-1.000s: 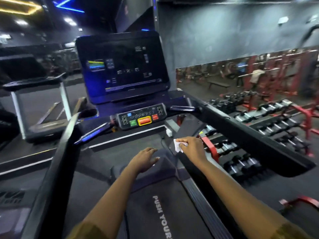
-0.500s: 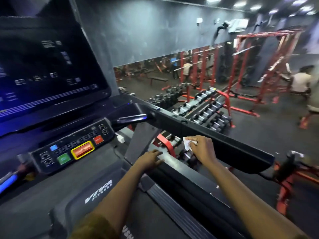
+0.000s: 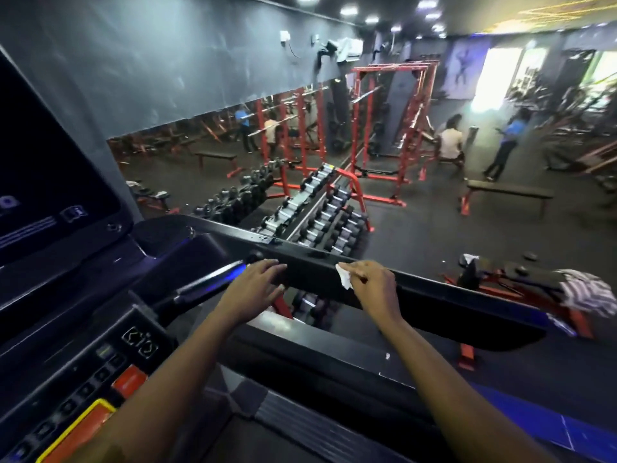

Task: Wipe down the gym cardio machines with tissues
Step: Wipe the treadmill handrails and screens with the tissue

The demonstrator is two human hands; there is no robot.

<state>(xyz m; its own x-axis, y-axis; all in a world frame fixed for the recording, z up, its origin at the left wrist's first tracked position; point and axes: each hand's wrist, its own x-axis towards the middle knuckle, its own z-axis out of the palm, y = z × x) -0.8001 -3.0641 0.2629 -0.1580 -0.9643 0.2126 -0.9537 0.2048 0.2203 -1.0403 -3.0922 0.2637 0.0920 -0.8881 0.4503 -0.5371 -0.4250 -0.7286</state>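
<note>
I stand on a black treadmill whose right handrail (image 3: 444, 302) runs from the console toward the lower right. My right hand (image 3: 375, 289) presses a small white tissue (image 3: 344, 277) against the rail's top edge. My left hand (image 3: 253, 289) rests with fingers spread on the same rail, close to the short handle with the blue light (image 3: 213, 279). The dark screen (image 3: 43, 182) and the button panel (image 3: 83, 389) fill the left side.
A red dumbbell rack (image 3: 320, 212) stands just beyond the rail. Red squat racks (image 3: 390, 128), a flat bench (image 3: 507, 192) and two people stand farther off. A striped cloth (image 3: 587, 292) lies on a machine at the right. A wall mirror (image 3: 207, 135) runs along the left.
The view has swung right, away from the console. Both hands have risen from the treadmill's side frame to the right handrail, the right one still carrying the tissue.
</note>
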